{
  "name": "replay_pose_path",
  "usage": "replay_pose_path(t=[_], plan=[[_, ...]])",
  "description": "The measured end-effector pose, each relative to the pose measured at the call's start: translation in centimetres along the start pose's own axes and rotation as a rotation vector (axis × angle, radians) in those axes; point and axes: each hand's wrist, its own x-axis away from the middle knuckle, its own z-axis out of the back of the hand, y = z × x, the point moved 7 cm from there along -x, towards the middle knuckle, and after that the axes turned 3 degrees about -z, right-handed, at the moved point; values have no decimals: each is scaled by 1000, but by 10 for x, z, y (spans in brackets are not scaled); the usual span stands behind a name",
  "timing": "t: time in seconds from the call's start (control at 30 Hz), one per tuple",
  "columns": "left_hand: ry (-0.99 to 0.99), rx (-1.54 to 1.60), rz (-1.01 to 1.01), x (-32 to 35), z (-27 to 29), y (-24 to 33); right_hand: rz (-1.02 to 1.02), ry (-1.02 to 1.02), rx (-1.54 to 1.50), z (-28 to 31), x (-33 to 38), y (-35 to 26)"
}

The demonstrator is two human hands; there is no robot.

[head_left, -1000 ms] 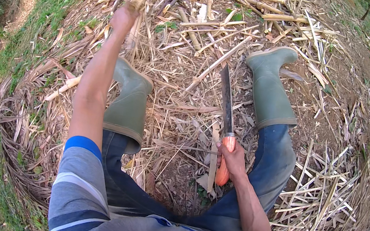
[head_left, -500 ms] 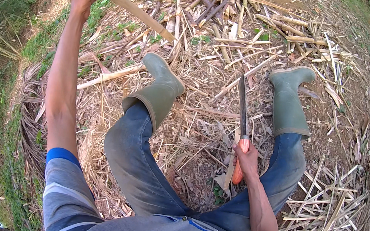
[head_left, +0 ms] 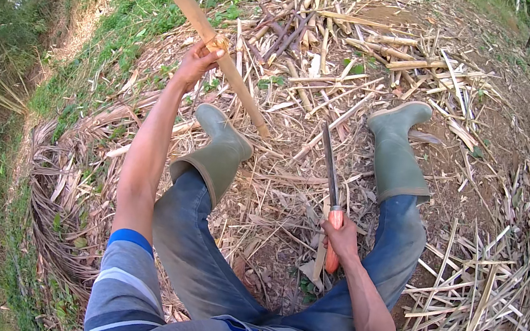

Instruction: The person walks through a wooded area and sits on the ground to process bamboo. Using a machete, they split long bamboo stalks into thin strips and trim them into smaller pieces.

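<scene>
Stick: long pale split length of cane, held up off the ground, far left, slanting from top left down to the right; lower tip ends just above the left boot.
L hand: left hand wrapped round the stick at about mid-length, fingers closed tight on it, arm stretched out away from the body.
Knife: long dark blade w/ orange handle, tip pointing far, blade up & leaning slightly left, between the two legs.
R hand: right hand fisted on the orange handle, near the right knee; blade is well apart from the stick, no contact.
Legs: person sits on the ground, blue jeans, green rubber boots; left boot under the stick's tip, right boot far right.
Ground: thick litter of dry husks & leaves all round.
Done so far: my read, plenty. Split pale strips lie piled near right, more cut lengths heaped far centre.
Left to do: my read, this stick isn't worked yet; looks whole, no fresh cut I can see, knife not on it. Can't tell how many uncut pieces remain.
Edge: grass bank far left.
</scene>
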Motion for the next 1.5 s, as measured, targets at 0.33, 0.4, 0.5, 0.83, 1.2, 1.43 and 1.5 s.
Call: replay_pose_path(t=[0.33, 0.4, 0.5, 0.83, 1.2, 1.43, 1.5], plan=[[220, -89, -312, 23, -15, 93, 45, -7, 110, 3, 1, 1], [282, -133, -282, 14, -11, 94, 47, -41, 74, -3, 1, 3], [223, -89, -329, 12, -17, 98, 99, -24, 69, -6, 9, -3], [241, -191, -343, 34, -16, 122, 225, 77, 68, 6, 12, -25], [591, 338, -732, 91, 13, 189, 222, -25, 83, -4, 20, -31], [468, 400, -691, 91, 5, 166, 215, -51, 53, -7, 16, -24], [512, 403, -680, 91, 5, 163, 241, -12, 110, -1, 13, -20]])
